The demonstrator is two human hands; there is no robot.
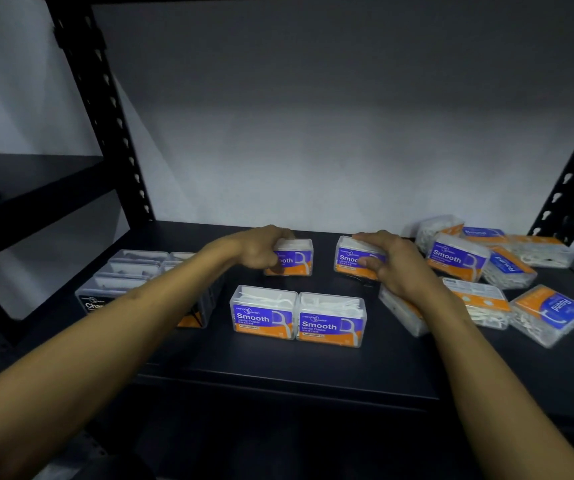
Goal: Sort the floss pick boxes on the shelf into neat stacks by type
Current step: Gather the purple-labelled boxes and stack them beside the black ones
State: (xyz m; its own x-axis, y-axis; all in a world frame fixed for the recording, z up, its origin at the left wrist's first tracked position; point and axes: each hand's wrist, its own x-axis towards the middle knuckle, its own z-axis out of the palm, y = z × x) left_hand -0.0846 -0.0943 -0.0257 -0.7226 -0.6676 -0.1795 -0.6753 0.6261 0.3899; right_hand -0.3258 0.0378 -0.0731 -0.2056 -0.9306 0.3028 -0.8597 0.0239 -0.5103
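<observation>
Head view: left hand (263, 249) grips an upright Smooth box (294, 259) at mid-shelf, fingers over the top, thumb on the label. Right hand (387, 259) grips a second Smooth box (351, 256) the same way, just to the right. The two held boxes stand apart, both behind a finished front pair (297, 318) of Smooth boxes set side by side and touching, on the black shelf (278, 368).

Risks, as judged
- Boxes are clear smooth plastic, pinched only from above; a quick lift could let one slip and knock the front pair out of line
- Right forearm passes directly over a tipped box (401, 311); a drop of the wrist would shove it
- Loose heap (493, 261) at right is tilted and overlapping; pulling one could tumble the rest
- Heap mixes Smooth and Round labels, some face down: easy to mis-sort

Count
- Smooth: five readable (two held, two front, one in heap)
- Round: three readable
- Label hidden: about four
- Charcoal boxes (133, 275), dark, at left: grouped, partly behind the left arm, number unclear
</observation>
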